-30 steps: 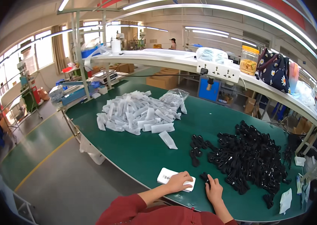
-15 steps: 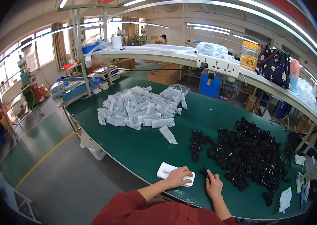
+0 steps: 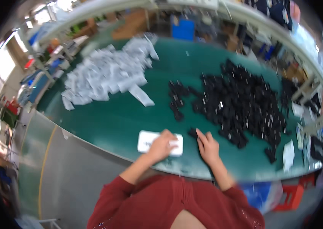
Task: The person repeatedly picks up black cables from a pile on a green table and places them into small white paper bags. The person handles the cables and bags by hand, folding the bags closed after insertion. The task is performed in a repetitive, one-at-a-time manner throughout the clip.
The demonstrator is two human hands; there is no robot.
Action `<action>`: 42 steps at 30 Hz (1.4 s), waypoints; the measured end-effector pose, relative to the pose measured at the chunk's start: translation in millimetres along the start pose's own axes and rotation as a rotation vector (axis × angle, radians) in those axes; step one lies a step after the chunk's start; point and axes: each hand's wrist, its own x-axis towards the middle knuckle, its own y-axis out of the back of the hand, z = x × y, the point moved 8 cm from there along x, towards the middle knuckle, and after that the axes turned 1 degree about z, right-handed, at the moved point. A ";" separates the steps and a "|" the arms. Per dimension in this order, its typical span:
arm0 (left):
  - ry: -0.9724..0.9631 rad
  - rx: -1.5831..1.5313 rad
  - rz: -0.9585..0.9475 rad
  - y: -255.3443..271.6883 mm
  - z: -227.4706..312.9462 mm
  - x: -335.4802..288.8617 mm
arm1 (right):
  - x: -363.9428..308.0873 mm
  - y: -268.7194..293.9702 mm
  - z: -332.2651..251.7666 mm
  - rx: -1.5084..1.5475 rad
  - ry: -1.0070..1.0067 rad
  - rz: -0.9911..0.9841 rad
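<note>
Green table (image 3: pixel 123 118), white packet (image 3: pixel 146 140) under left hand (image 3: pixel 162 144)

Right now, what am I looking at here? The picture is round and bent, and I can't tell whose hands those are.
It is taken by a wide-angle camera worn on a person's head, looking down, which bends the edges. The two hands are the wearer's own. The left hand rests on a flat white packet on the green table. The right hand lies flat beside it, fingertips at a small black part. Farther back lie a pile of white packets and a heap of black parts. Neither hand visibly grips anything.
</note>
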 end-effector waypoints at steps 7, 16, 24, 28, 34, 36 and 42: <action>0.083 -0.007 -0.048 11.1 15.2 12.7 | -2.5 -3.5 7.6 0.044 -0.065 -0.025; -0.032 0.149 -0.054 -5.4 23.0 7.9 | -4.2 -4.7 9.8 0.096 -0.116 -0.091; 0.164 -0.008 0.005 -3.7 6.9 4.1 | -6.1 16.9 -29.6 0.192 -0.013 -0.017; 0.246 -0.101 0.011 -0.7 -0.8 1.2 | -10.5 15.0 -39.7 0.171 0.050 -0.061; 0.223 -0.176 0.034 6.0 4.6 2.1 | -10.1 10.6 -43.4 0.156 0.148 -0.204; 0.155 -0.174 0.008 6.9 13.6 3.0 | -8.9 6.2 -40.2 0.283 0.087 -0.288; -0.162 -0.003 -0.089 9.0 56.1 13.9 | -37.7 -41.1 -4.8 1.080 -0.787 -0.524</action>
